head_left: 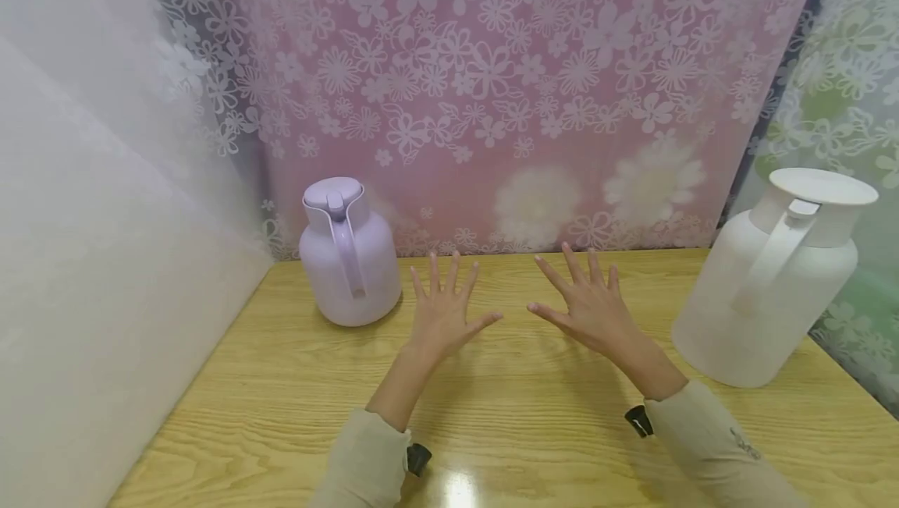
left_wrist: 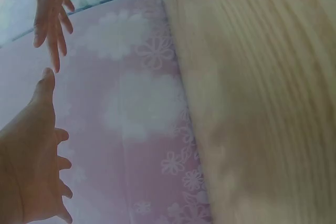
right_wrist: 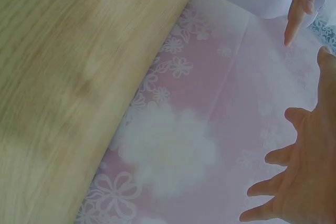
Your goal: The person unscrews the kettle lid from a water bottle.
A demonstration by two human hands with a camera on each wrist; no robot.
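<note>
Both hands hover over the wooden table with fingers spread wide, and neither holds anything. My left hand (head_left: 442, 317) is nearest a small lilac thermos jug (head_left: 354, 266), which stands upright at the back left with its handle facing me. To the right, my right hand (head_left: 593, 309) is nearest a taller white thermos jug (head_left: 772, 289) with a flat lid and a handle on its near side. In the left wrist view the left hand (left_wrist: 26, 150) shows its thumb pointing up toward the other hand. The right wrist view shows the right hand (right_wrist: 310, 166) with fingers apart.
A wood-grain table (head_left: 281, 422) spans the front. Behind it hangs a pink flowered curtain (head_left: 456, 102), with a pale green flowered panel (head_left: 829, 118) on the right. A white wall (head_left: 105, 219) borders the left side. Dark straps show at both sleeve cuffs.
</note>
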